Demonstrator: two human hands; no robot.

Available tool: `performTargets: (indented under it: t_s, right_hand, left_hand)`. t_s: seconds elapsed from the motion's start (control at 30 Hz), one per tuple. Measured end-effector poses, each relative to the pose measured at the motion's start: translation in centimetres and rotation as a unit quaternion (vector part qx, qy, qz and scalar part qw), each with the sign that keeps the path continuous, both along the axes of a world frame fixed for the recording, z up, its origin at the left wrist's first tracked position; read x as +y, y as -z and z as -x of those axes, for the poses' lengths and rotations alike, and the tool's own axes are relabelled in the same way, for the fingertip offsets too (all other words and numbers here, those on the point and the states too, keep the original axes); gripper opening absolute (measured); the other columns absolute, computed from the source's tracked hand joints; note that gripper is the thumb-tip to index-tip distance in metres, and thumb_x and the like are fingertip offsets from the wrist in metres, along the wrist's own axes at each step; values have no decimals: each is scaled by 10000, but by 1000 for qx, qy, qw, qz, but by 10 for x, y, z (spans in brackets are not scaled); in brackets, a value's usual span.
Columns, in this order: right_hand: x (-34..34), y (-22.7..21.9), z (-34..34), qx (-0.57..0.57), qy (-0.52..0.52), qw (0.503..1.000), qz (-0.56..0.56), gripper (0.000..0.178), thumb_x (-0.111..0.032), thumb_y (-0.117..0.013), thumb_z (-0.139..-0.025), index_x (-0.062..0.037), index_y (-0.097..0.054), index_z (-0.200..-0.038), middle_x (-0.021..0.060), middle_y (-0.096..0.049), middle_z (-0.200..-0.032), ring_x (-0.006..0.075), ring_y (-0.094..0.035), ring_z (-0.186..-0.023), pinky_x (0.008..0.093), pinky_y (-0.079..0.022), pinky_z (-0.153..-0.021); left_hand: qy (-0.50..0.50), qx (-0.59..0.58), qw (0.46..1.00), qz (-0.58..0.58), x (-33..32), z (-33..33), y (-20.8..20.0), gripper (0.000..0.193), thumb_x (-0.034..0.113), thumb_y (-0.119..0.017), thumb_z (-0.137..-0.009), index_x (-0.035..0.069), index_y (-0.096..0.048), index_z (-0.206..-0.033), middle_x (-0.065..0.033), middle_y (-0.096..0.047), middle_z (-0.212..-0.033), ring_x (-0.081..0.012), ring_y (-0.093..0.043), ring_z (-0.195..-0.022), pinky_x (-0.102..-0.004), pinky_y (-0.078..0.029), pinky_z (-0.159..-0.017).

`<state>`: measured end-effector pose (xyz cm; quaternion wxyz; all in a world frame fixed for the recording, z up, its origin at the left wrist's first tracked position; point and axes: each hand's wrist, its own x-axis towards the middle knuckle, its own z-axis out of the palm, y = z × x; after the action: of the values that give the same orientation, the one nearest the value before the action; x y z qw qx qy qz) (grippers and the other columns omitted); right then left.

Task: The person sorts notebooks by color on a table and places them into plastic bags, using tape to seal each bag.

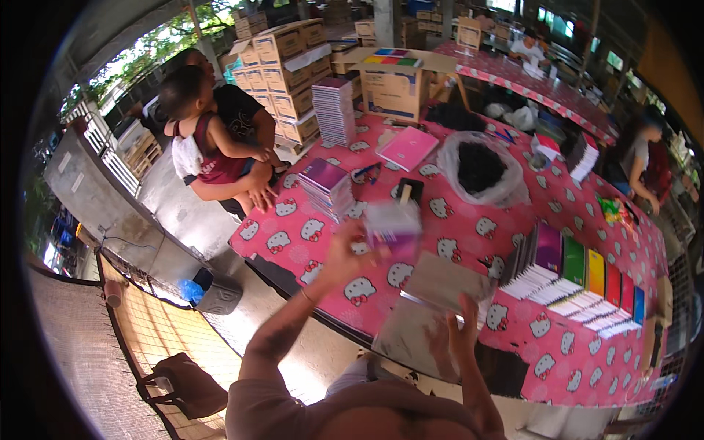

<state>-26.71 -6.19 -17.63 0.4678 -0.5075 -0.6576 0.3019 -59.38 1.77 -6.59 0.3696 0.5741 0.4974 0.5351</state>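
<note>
A purple notebook (394,233), smeared by motion, is at the fingertips of my left hand (345,257), which grips it by its left edge. Just behind that hand stands a stack of purple notebooks (326,180). My right hand (460,328) holds nothing; its fingers are raised and apart beside a grey-brown flat board or cover (447,282). Nearer to me a second greyish flat sheet (407,326) lies at the table edge. A dark object with a pale piece on it (409,191) rests beyond the moving notebook.
The table wears a pink patterned cloth (359,290). On it are a row of coloured notebooks (576,268), a tall notebook stack (334,110), a pink notebook (408,149) and a plastic bag of black material (480,169). A person holding a child (213,139) stands at the left corner.
</note>
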Motion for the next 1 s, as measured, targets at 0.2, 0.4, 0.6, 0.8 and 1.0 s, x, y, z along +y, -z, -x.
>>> performTargets:
  t_s: [0.2, 0.4, 0.6, 0.8, 1.0]
  right_hand:
    - [-21, -11, 69, 47, 81, 992, 80, 321, -73, -647, -881, -30, -607, -1197, 147, -525, -1291, 294, -536, -1184, 390, -485, -938]
    - [-6, 21, 106, -35, 195, 980, 8, 297, 0, -638, -862, -36, -625, -1157, 140, -521, -1306, 279, -553, -1168, 355, -507, -866]
    - [-12, -10, 133, 95, 318, 943, -14, 299, -206, -598, -984, 54, -680, -1107, 204, -655, -1178, 323, -639, -1083, 381, -478, -1018]
    - [-24, 13, 123, -67, 298, 949, 80, 352, -89, -670, -907, -89, -638, -1257, 147, -538, -1369, 343, -523, -1246, 457, -439, -1045]
    - [-6, 9, 141, -16, 273, 953, 132, 279, 64, -568, -892, -4, -621, -1157, 128, -522, -1302, 236, -608, -1102, 330, -523, -893]
  left_hand:
    - [-175, -227, 958, 6, 194, 151, -86, 566, 389, -829, -790, -70, -629, -1055, -119, -673, -938, -179, -673, -749, -298, -572, -581]
    - [-263, -168, 949, 46, 405, 256, -93, 641, 475, -861, -726, -75, -677, -997, -139, -684, -952, -210, -683, -759, -334, -576, -520]
    - [-313, -180, 932, 5, 530, 326, -88, 827, 478, -849, -737, -195, -577, -1134, -224, -642, -1145, -275, -699, -853, -359, -627, -512]
    - [-290, -134, 945, 72, 537, 292, -81, 962, 600, -815, -723, -193, -490, -1159, -261, -628, -1013, -274, -704, -854, -373, -600, -472]
    - [-208, 40, 956, -202, 341, 235, -45, 397, 284, -645, -977, -56, -512, -1131, -88, -612, -797, -171, -608, -688, -269, -498, -653]
